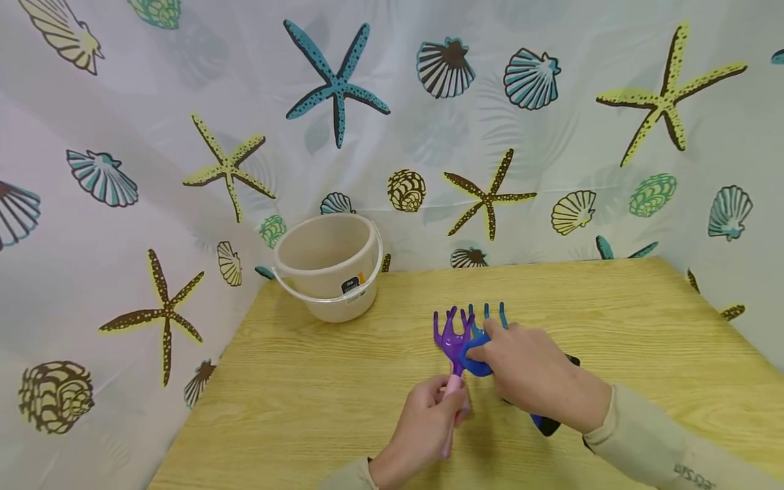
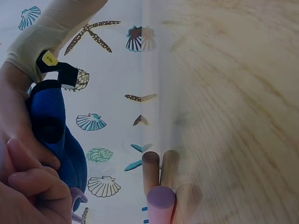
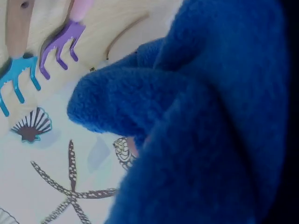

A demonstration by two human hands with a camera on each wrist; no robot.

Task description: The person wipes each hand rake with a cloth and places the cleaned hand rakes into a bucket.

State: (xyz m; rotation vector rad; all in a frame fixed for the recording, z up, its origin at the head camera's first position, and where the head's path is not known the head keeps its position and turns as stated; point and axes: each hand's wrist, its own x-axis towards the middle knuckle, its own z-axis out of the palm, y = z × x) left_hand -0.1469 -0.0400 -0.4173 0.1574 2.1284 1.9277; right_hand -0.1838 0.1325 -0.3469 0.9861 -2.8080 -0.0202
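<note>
My left hand [image 1: 429, 415] grips the pink handle of a purple hand rake [image 1: 452, 344], its tines pointing away from me. A blue cloth [image 1: 476, 365] is bunched in my right hand [image 1: 539, 371], folded against the rake's neck. More of that fuzzy cloth [image 3: 224, 116] fills most of the right wrist view and hides the held rake there. Behind the hands lie a teal hand rake [image 3: 19, 70] with a wooden handle and another purple rake [image 3: 60, 44] with a pink handle, side by side on the table. In the left wrist view their handle ends show, the pink handle [image 2: 161, 207] nearest.
A cream bucket [image 1: 327, 280] with its bail handle down stands at the back left of the wood-grain table [image 1: 294, 408]. A white curtain [image 1: 404, 122] printed with starfish and shells hangs behind the table and along its sides.
</note>
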